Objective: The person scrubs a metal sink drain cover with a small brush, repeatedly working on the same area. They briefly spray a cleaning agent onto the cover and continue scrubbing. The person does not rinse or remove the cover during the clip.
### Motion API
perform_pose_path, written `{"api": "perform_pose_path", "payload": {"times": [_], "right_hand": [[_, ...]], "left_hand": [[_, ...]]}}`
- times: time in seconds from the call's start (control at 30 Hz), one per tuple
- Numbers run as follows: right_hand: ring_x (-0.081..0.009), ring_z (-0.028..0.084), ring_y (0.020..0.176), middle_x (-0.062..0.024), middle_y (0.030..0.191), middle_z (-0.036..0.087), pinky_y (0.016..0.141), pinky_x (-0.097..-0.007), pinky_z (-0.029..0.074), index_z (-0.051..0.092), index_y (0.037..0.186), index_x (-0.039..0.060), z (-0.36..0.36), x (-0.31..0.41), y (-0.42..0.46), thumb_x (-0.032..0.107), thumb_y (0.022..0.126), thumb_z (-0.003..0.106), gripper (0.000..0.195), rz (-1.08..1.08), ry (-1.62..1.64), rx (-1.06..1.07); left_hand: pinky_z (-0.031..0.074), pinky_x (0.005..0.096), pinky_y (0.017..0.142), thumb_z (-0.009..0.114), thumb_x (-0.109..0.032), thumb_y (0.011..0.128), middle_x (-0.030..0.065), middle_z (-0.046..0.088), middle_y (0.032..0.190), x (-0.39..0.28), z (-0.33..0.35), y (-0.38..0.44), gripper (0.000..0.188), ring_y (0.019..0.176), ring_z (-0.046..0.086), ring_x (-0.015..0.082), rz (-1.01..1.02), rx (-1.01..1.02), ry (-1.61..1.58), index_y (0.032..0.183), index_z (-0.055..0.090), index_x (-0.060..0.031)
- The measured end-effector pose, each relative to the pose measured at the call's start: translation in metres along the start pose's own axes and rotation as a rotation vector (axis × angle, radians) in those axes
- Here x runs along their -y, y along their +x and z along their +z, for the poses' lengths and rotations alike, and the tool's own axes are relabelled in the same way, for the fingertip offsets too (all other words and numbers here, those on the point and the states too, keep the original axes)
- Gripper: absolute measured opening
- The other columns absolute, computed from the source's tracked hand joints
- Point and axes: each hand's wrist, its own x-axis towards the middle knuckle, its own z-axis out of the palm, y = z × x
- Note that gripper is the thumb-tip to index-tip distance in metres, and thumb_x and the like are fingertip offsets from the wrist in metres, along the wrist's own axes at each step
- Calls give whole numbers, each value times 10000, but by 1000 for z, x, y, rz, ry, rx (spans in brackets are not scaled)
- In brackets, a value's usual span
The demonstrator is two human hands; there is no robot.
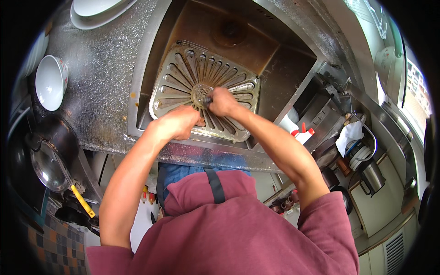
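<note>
A slotted metal tray (172, 91), with long openings fanning out from a round centre, lies tilted inside the stainless steel sink (292, 72). Its surface looks wet and brown-stained. My left hand (178, 122) is curled over the tray's near left part and grips it. At the tray's centre, my right hand (222, 101) is closed around a small dark object (207, 100), perhaps a scrubber, mostly hidden by the fingers. The object appears to touch the tray just beside the round centre.
The drain (231, 30) is at the sink's far end. A white bowl (51, 83) and a white plate (103, 15) stand on the wet speckled counter (99, 75). A spray bottle (302, 132) with a red-and-white head is right of the sink. A pan lid (50, 168) hangs lower left.
</note>
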Motion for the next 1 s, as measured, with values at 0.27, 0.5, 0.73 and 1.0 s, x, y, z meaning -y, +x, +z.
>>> {"api": "perform_pose_path", "payload": {"times": [0.27, 0.5, 0.73, 1.0], "right_hand": [[-435, 699, 961, -287, 957, 714, 894, -456, 564, 768, 900, -28, 7, 12, 2, 133, 733, 695, 243, 92, 89, 28], [-406, 685, 1032, -242, 986, 727, 910, -465, 546, 767, 993, 31, 0, -4, -5, 83, 745, 675, 269, -159, -3, 88], [-419, 699, 987, -271, 981, 717, 892, -476, 557, 752, 920, -7, 11, 25, 11, 86, 753, 667, 209, -176, 11, 74], [-436, 683, 974, -239, 927, 716, 887, -482, 544, 760, 1008, 41, 7, 27, 9, 16, 718, 639, 315, -249, -17, 94]], "left_hand": [[540, 434, 954, 573, 181, 629, 219, 691, 1195, -3, -2, -1, 714, 1143, 648, 396, -20, 7, -45, 1280, 708, -79], [553, 438, 925, 604, 148, 670, 236, 716, 1074, 7, 4, 0, 669, 1066, 677, 400, 27, -43, -25, 1277, 715, -112], [511, 391, 1050, 551, 196, 630, 188, 658, 1295, -4, -5, 0, 707, 1225, 616, 365, -59, 43, -42, 1278, 698, -45], [547, 468, 886, 594, 146, 665, 256, 709, 1029, 11, 10, 2, 717, 1025, 676, 422, 49, -46, 20, 1302, 707, -165]]}}
